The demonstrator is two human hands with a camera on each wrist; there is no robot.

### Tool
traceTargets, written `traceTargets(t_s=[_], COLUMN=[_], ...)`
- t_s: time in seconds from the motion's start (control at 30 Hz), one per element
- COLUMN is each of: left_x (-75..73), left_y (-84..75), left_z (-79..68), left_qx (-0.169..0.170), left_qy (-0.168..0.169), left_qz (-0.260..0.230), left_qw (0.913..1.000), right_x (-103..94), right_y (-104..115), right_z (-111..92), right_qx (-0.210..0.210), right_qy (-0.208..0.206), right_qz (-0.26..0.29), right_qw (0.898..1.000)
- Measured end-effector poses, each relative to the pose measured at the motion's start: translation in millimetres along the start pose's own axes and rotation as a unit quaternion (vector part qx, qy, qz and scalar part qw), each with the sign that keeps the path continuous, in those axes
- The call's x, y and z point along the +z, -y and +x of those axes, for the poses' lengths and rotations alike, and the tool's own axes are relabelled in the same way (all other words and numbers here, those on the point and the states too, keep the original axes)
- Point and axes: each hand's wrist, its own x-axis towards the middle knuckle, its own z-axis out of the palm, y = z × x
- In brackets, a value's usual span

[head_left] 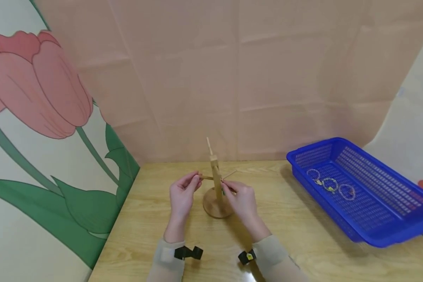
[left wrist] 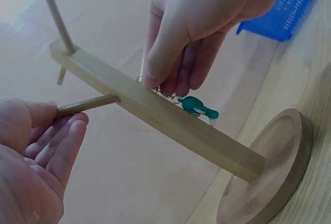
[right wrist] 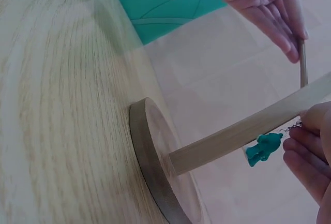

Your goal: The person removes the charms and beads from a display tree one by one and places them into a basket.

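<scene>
A wooden stand (left wrist: 165, 120) with a round base (head_left: 211, 207) and thin pegs rises from the table. My left hand (head_left: 181, 194) pinches the end of one side peg (left wrist: 88, 104) between thumb and fingers. On the other side of the post, my right hand (head_left: 242, 199) pinches the metal chain of a keychain close to another peg. From that chain hangs a small teal figure (right wrist: 265, 147), beside the post. Whether the keychain's ring is around the peg is hidden by the right fingers in the right wrist view.
A blue plastic basket (head_left: 361, 235) stands at the right of the wooden table (head_left: 134, 243). Inside lie three beaded bracelets (head_left: 329, 185). A beige cloth (head_left: 197, 78) hangs behind the table, and a tulip-patterned panel (head_left: 38, 164) borders its left side.
</scene>
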Motion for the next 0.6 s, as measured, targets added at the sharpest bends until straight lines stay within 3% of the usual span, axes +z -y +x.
traceTargets(t_s=[0.23, 0.6], left_x=[-0.1, -0.4], left_y=[2.0, 1.8], left_z=[-0.2, -0.7], left_qx=[-0.005, -0.001], left_qy=[-0.001, -0.001], left_qz=[-0.006, -0.013], left_qw=[1.0000, 0.9999], right_x=[-2.7, -4.0], right_y=[0.2, 0.0], right_z=[-0.6, -1.0], right_qx=[0.025, 0.012], right_qy=[0.009, -0.001], right_qz=[0.009, 0.007], right_qw=[1.000, 1.000])
